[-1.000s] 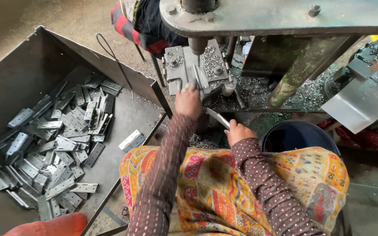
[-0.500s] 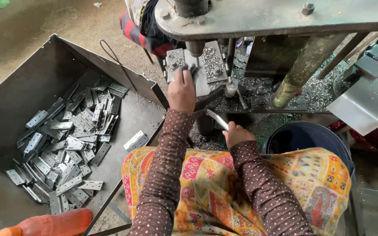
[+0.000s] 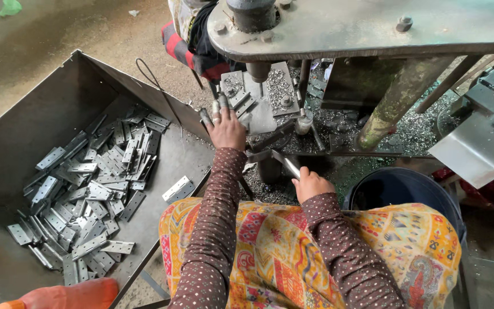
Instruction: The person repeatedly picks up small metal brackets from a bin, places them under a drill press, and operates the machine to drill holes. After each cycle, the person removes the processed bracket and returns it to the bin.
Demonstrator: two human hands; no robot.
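The left hand point(image 3: 227, 129) now lies stretched out on the drill press table point(image 3: 270, 97), its fingers point(image 3: 215, 109) spread flat over a metal piece point(image 3: 241, 103) that sits under the drill bit point(image 3: 260, 86). A second ago that hand was lower and nearer the body; it has since reached forward onto the table, so the piece looks pressed in place beneath the bit. The hand does not clasp the piece; it holds it down with open fingers. The right hand point(image 3: 311, 184) is closed around the lever handle point(image 3: 284, 163) at the front of the machine, much where it was before. To the left, a big metal bin point(image 3: 41, 109) holds a heap of flat hinge plates point(image 3: 87, 189), well apart from both hands. A dark bucket point(image 3: 401, 191) stands just beside the right arm. Metal shavings point(image 3: 338, 123) lie thick around the machine base.
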